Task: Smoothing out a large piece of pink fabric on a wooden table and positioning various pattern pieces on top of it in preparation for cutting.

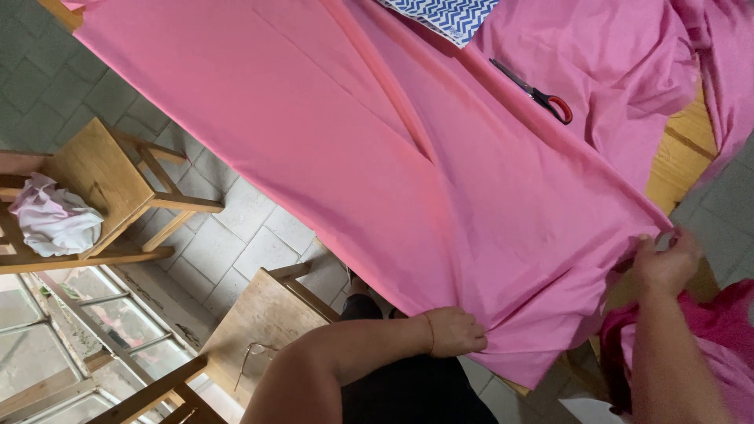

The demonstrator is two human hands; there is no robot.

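A large sheet of smooth, matte pink woven fabric (377, 157) is spread over a wooden table (691, 149), draping off its near edge towards the floor. Long, straight creases and one folded pleat run diagonally across the cloth, and small gathers are formed where it is pinched. The lower hem is gripped by the left hand (455, 331), whose fingers are closed around a bunched fold. The corner at the table edge is held by the right hand (666, 263), fingers curled shut on the cloth, with more pink fabric crumpled below the forearm.

A pair of scissors with red handles and dark blades (538, 94) is laid on the fabric near the far side, well apart from both hands. A piece of blue-and-white zigzag-patterned cloth (444, 16) is seen at the top edge. A pale wooden stool (118, 184) carrying a crumpled white cloth (51, 220) stands to the left on grey paving tiles (236, 235). A second wooden seat (259, 322) is partly hidden behind the left forearm.
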